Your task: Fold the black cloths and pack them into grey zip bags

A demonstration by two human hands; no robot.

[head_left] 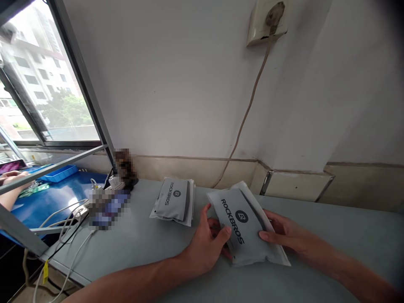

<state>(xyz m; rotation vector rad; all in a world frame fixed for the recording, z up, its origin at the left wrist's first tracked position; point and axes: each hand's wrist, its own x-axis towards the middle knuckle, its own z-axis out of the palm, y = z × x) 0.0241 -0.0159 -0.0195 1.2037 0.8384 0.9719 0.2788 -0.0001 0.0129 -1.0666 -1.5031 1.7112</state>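
A frosted ROCKBROS pouch (252, 248) is held tilted above the grey table, its printed side facing up toward me. My left hand (205, 244) grips its left edge, thumb on the front and the other fingers partly hidden behind. On the right edge, my right hand (284, 233) pinches the pouch with the thumb on top and the fingers underneath. To the left of my hands, a small stack of similar ROCKBROS pouches (173, 202) lies on the table (139, 244), touched by neither hand.
Cables (75, 248) and a power strip (82, 210) lie at the left, beside a pixelated area. Beyond the metal frame (59, 162), a person's hands are at a blue table (63, 193) with a blue tray (61, 173). A cord (251, 103) hangs from the wall socket (259, 25).
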